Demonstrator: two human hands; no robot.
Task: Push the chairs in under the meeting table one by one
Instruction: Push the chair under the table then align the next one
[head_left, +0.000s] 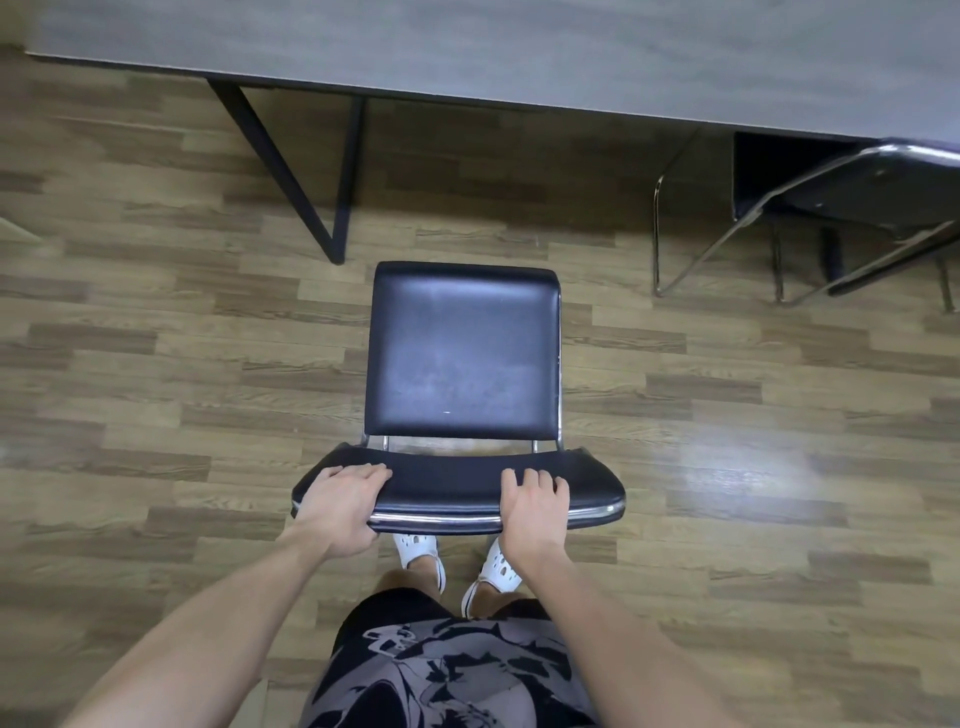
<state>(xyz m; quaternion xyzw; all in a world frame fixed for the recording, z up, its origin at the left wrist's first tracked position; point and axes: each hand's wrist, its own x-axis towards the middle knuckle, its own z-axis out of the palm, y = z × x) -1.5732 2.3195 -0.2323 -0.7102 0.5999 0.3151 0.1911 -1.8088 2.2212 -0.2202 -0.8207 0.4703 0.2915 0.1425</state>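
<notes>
From the head camera, the person is standing behind a black chair (462, 353), the left hand (343, 504) and right hand (532, 506) each gripping its backrest (447, 480) with fingers curled over the top edge. The chair is standing on the wood floor (156, 338), facing the grey meeting table (467, 47) and not yet under it. A second chair (857, 202) is sitting at the right, partly under the tabletop.
</notes>
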